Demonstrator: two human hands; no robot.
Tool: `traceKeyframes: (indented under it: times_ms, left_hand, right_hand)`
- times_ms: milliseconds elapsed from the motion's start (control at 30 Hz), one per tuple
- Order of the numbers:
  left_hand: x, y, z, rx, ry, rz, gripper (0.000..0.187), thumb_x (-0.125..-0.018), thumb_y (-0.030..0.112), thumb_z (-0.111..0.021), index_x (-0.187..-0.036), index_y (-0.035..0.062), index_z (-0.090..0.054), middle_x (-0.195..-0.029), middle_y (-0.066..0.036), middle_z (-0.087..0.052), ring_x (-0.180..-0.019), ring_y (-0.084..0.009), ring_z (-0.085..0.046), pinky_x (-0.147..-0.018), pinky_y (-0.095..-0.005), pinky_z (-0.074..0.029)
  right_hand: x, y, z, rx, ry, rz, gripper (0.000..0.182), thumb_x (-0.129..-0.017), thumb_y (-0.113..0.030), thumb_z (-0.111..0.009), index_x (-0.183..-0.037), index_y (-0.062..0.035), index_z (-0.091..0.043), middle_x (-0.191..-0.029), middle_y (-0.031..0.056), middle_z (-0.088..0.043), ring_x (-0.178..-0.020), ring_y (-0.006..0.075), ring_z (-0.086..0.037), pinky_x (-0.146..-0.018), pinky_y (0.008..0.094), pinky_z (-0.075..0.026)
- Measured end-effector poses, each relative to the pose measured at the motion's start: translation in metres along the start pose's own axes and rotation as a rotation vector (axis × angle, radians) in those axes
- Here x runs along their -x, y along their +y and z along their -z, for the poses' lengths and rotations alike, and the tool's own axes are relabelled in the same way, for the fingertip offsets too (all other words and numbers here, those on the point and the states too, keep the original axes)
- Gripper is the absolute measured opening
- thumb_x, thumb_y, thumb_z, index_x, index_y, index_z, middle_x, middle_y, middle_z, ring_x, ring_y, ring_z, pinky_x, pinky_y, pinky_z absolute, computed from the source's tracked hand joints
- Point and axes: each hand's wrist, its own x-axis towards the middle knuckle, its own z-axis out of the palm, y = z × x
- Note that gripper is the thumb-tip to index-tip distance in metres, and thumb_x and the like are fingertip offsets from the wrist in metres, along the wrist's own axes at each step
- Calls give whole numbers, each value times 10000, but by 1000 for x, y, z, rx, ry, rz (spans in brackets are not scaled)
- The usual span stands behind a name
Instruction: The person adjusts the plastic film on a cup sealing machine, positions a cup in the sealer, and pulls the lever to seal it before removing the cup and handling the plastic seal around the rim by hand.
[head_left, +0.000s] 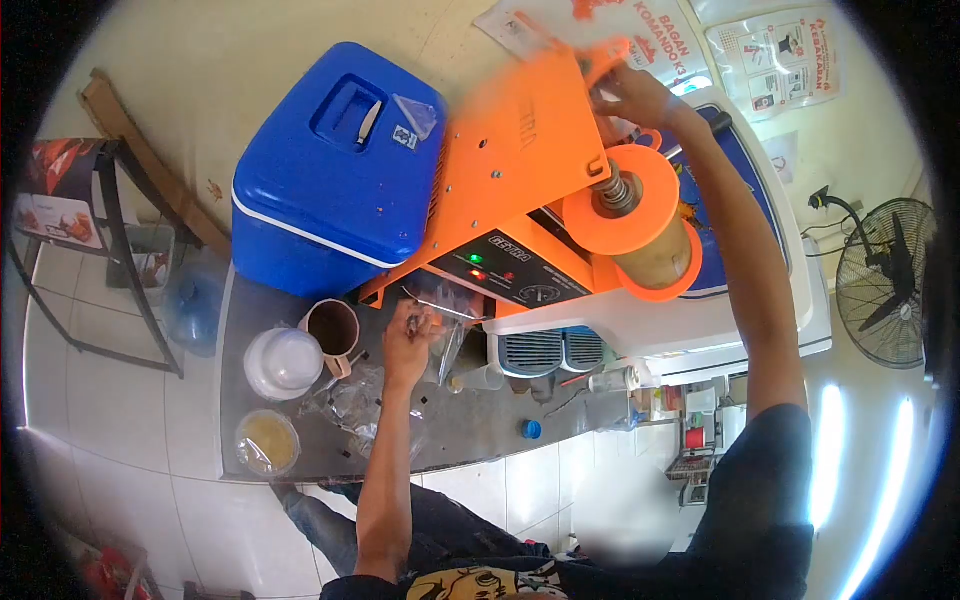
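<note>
An orange cup sealing machine (pixel 545 215) marked GETRA stands on the counter, with a lit green and red light on its black panel. My left hand (pixel 408 340) is at its lower front, fingers closed at a thin metal handle (pixel 445 306). Clear plastic shows beside those fingers. My right hand (pixel 643 100) reaches up to the machine's top and closes around an orange lever (pixel 606 60); part of the grip is hidden. Below my right forearm sits a roll of film (pixel 655 255) between orange discs.
Left of the machine is a blue cooler box (pixel 340 160). A brown pitcher (pixel 332 330), white bowls (pixel 283 363), a round tub (pixel 267 443) and crumpled clear plastic (pixel 350 405) are on the counter (pixel 480 430). A blue cap (pixel 531 429) lies near its edge. A wall fan (pixel 885 285) is at right.
</note>
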Motion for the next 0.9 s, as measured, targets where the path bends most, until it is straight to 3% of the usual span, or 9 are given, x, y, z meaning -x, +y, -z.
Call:
traceKeyframes:
  times_ms: [167, 233, 333, 433, 533, 600, 667, 767, 900]
  left_hand:
    - [11, 7, 0, 145, 21, 22, 194, -983, 168, -594, -1074, 2, -549, -889, -86, -658, -777, -176, -712, -664, -291, -572]
    - [17, 7, 4, 82, 9, 62, 192, -984, 168, -594, -1064, -1, -550, -897, -79, -649, -763, -156, -688, -676, -289, -573]
    - [25, -6, 17, -80, -22, 91, 202, -986, 178, -595, -1063, -4, -552, -906, -66, -638, -776, -130, -660, -697, -285, -575]
    - [41, 9, 23, -94, -55, 120, 212, -984, 190, -603, -1055, -2, -546, -936, -71, -629, -805, -150, -676, -714, -283, -574]
    - [58, 25, 26, -34, -65, 191, 212, -980, 187, -611, -1044, -1, -537, -973, -83, -624, -808, -178, -701, -720, -280, -571]
    - [67, 21, 31, -62, -74, 214, 211, -980, 182, -611, -1049, -3, -536, -981, -86, -626, -809, -178, -706, -718, -279, -570]
    - [73, 10, 36, -112, -101, 131, 217, -983, 163, -599, -1111, -3, -540, -1038, -91, -632, -810, -178, -704, -733, -285, -576]
    - [85, 5, 42, -130, -97, 23, 216, -975, 123, -588, -1144, -6, -551, -1008, -97, -666, -872, -174, -701, -709, -275, -571]
    - [104, 34, 44, -37, -81, 232, 216, -975, 103, -576, -1161, -2, -543, -992, -101, -676, -815, -179, -710, -694, -272, -566]
  right_hand:
    - [16, -19, 13, 139, 37, 185, 632, -795, -351, -780, -1268, -15, -532, -1231, 193, -613, -1128, 330, -598, -954, 398, -477]
    - [17, -26, 30, -14, -133, -396, 635, -807, -331, -784, -1299, -26, -523, -1240, 176, -596, -1173, 304, -558, -985, 386, -453]
    - [9, 35, -2, 45, 105, -24, 608, -832, -360, -739, -1289, -12, -540, -1354, 246, -519, -1230, 351, -535, -1025, 416, -424]
    - [-4, 53, 6, -48, -149, 138, 612, -895, -278, -718, -1409, -57, -469, -1070, 95, -616, -968, 174, -587, -870, 353, -493]
    - [10, 36, 16, -257, -339, -193, 547, -934, -224, -664, -1415, -48, -472, -989, 78, -639, -893, 164, -589, -840, 333, -489]
    - [24, 26, 16, -185, -178, 37, 371, -981, -194, -562, -1300, -6, -584, -1007, 95, -682, -912, 146, -612, -868, 317, -480]
    - [41, -66, 58, -39, -302, -317, 313, -908, -180, -530, -1104, 24, -665, -904, 195, -699, -811, 350, -648, -787, 460, -502]
    - [29, 7, 42, -42, -15, -129, 372, -927, -226, -547, -1210, -1, -629, -936, 154, -691, -873, 282, -638, -819, 411, -496]
    - [29, -13, 40, -27, -270, -214, 399, -939, -213, -550, -1291, -33, -604, -1216, 171, -645, -1095, 280, -609, -919, 395, -486]
